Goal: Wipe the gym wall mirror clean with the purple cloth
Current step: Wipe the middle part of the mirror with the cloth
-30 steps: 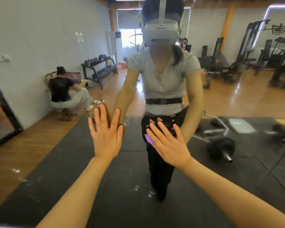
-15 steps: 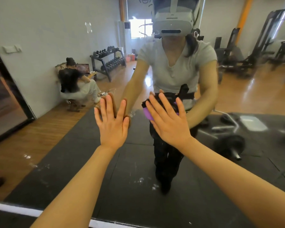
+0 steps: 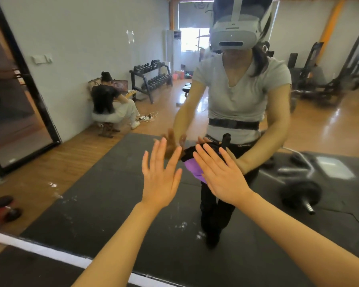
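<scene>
Both hands have risen and shifted right on the glass since the earlier frames, and the view has dropped, so the mirror's lower frame now shows.

Near: two bare forearms reach forward. Left hand [image 3: 161, 179] is flat, fingers [image 3: 160, 150] straight and spread, holding nothing; whether the palm touches the glass cannot be told. Right hand [image 3: 222, 175] is flat, its fingers straight and slightly spread, pressing the purple cloth [image 3: 193, 169] against the mirror [image 3: 75, 50]. Only a small purple corner shows at the left of the palm; the rest is hidden under the hand.

Lower pane: white specks and smears [image 3: 182, 225] sit near the reflected feet, more at far left [image 3: 53, 185]. A dumbbell [image 3: 3, 208] lies at the left edge.

Far, in reflection: a seated person, a dumbbell rack [image 3: 151, 78], a barbell on the mat.

Assessment: wiping is under way at mid height; the lower specks look untreated.

Risks:
- Cloth is held by flat pressure only, so a fast stroke could let it slip and fall.
- Left palm, if resting on the glass, would leave fresh prints.
- Bunched cloth covers little area and may streak.
</scene>
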{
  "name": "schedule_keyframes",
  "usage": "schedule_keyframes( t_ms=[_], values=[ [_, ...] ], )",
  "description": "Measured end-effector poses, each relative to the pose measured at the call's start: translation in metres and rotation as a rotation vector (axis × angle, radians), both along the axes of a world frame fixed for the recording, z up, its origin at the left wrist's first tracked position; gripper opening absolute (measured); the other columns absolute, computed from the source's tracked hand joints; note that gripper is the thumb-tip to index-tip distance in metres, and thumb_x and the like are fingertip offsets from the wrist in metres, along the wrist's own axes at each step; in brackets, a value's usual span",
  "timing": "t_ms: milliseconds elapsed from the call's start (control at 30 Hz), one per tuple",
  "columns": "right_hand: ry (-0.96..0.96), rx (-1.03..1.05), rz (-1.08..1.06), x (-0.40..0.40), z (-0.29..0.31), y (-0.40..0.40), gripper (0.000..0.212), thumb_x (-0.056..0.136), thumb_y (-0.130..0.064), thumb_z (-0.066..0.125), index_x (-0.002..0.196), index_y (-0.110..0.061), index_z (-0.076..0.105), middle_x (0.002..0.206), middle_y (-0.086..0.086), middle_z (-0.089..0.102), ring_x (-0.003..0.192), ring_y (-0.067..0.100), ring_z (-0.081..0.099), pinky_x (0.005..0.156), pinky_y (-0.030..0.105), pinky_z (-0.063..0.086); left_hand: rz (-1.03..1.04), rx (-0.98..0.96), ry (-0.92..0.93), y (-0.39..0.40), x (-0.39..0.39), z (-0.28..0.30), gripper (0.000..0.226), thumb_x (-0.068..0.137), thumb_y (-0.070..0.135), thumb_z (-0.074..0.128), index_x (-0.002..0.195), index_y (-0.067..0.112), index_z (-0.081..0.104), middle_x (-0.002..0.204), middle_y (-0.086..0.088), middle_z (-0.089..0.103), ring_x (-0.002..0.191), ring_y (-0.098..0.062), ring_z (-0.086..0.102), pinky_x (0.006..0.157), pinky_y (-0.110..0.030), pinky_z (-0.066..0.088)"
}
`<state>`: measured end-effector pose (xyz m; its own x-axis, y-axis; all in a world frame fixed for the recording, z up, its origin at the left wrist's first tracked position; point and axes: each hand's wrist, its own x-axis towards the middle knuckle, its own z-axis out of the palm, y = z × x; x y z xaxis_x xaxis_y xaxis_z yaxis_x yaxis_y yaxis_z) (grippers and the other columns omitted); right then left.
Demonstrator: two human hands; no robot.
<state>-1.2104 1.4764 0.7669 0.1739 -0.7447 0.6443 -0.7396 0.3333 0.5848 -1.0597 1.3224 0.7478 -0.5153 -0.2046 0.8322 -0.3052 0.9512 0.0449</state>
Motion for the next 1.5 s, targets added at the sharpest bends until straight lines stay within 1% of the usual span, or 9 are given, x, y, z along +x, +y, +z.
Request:
schedule_keyframes(
  t_ms=[200, 300, 533, 700, 833, 933, 1000, 1300, 1500],
  values=[
    [0.008, -0.055, 0.034, -0.002, 0.013, 0.006, 0.060, 0.103, -0.036, 0.037, 0.152, -0.002, 0.027, 0.158, 0.014, 0.026, 0.148, 0.028, 0.024, 0.123, 0.042, 0.008, -0.048, -0.127, -0.172, 0.026, 0.016, -0.034, 0.055, 0.098, 0.031, 0.043, 0.151, 0.020, 0.033, 0.156, -0.007, 0.033, 0.142, -0.029, 0.034, 0.112, -0.049, 0.028],
    [0.033, -0.048, 0.008, -0.003, 0.015, 0.007, 0.061, 0.104, -0.040, 0.034, 0.152, -0.002, 0.029, 0.159, 0.014, 0.025, 0.148, 0.028, 0.024, 0.123, 0.042, 0.007, -0.017, -0.208, -0.288, 0.031, 0.014, -0.034, 0.058, 0.099, 0.036, 0.042, 0.154, 0.024, 0.032, 0.158, -0.005, 0.036, 0.142, -0.029, 0.035, 0.112, -0.049, 0.028],
    [0.038, -0.044, -0.038, -0.019, 0.027, 0.032, 0.067, 0.106, -0.052, 0.028, 0.153, -0.006, 0.033, 0.161, 0.017, 0.023, 0.151, 0.031, 0.018, 0.120, 0.054, 0.015, 0.039, -0.085, -0.294, 0.044, 0.006, -0.034, 0.062, 0.099, 0.040, 0.038, 0.157, 0.027, 0.024, 0.160, -0.002, 0.033, 0.145, -0.030, 0.031, 0.111, -0.050, 0.031],
    [-0.007, -0.079, -0.064, -0.024, 0.030, 0.043, 0.067, 0.100, -0.054, 0.042, 0.155, -0.018, 0.035, 0.163, 0.019, 0.018, 0.153, 0.033, 0.009, 0.119, 0.058, 0.016, -0.094, 0.242, -0.194, 0.074, -0.003, -0.029, 0.063, 0.098, 0.039, 0.037, 0.156, 0.023, 0.019, 0.156, -0.005, 0.040, 0.142, -0.025, 0.036, 0.103, -0.046, 0.042],
    [-0.018, -0.101, -0.072, -0.023, 0.029, 0.042, 0.069, 0.097, -0.056, 0.045, 0.155, -0.021, 0.036, 0.162, 0.021, 0.022, 0.152, 0.033, 0.010, 0.119, 0.058, 0.016, -0.316, 0.708, 0.082, 0.105, -0.008, -0.007, 0.068, 0.098, 0.049, 0.048, 0.154, 0.034, 0.010, 0.155, 0.010, 0.030, 0.138, -0.001, 0.029, 0.110, -0.026, 0.027],
    [-0.030, -0.120, -0.064, -0.023, 0.027, 0.041, 0.066, 0.099, -0.058, 0.042, 0.155, -0.021, 0.036, 0.161, 0.021, 0.023, 0.151, 0.035, 0.015, 0.119, 0.058, 0.017, -0.376, 1.069, 0.344, 0.123, -0.019, 0.017, 0.086, 0.089, 0.040, 0.067, 0.156, 0.026, 0.014, 0.152, -0.001, 0.031, 0.133, -0.009, 0.040, 0.095, -0.001, 0.035],
    [-0.034, -0.131, -0.056, -0.022, 0.027, 0.040, 0.065, 0.100, -0.057, 0.041, 0.155, -0.022, 0.037, 0.161, 0.021, 0.022, 0.151, 0.035, 0.016, 0.119, 0.058, 0.018, -0.343, 1.203, 0.441, 0.125, -0.028, 0.029, 0.086, 0.086, 0.027, 0.075, 0.154, 0.020, 0.022, 0.146, -0.005, 0.032, 0.128, -0.014, 0.045, 0.084, 0.002, 0.039],
    [-0.068, -0.096, -0.010, -0.026, 0.031, 0.043, 0.069, 0.099, -0.057, 0.041, 0.156, -0.020, 0.028, 0.163, 0.019, 0.017, 0.154, 0.032, 0.001, 0.121, 0.055, 0.007, -0.152, 0.980, 0.389, 0.119, -0.042, 0.041, 0.025, 0.092, 0.009, 0.067, 0.116, 0.012, 0.061, 0.114, 0.001, 0.049, 0.087, -0.012, 0.055, 0.080, -0.023, 0.051],
    [-0.084, -0.097, 0.047, -0.026, 0.034, 0.047, 0.061, 0.102, -0.047, 0.041, 0.155, -0.017, 0.034, 0.161, 0.018, 0.024, 0.153, 0.030, 0.011, 0.122, 0.052, 0.009, -0.174, 0.938, 0.419, 0.108, -0.042, 0.042, 0.013, 0.087, 0.000, 0.070, 0.097, 0.008, 0.066, 0.107, 0.004, 0.047, 0.079, -0.005, 0.053, 0.077, -0.006, 0.046]
  ],
)
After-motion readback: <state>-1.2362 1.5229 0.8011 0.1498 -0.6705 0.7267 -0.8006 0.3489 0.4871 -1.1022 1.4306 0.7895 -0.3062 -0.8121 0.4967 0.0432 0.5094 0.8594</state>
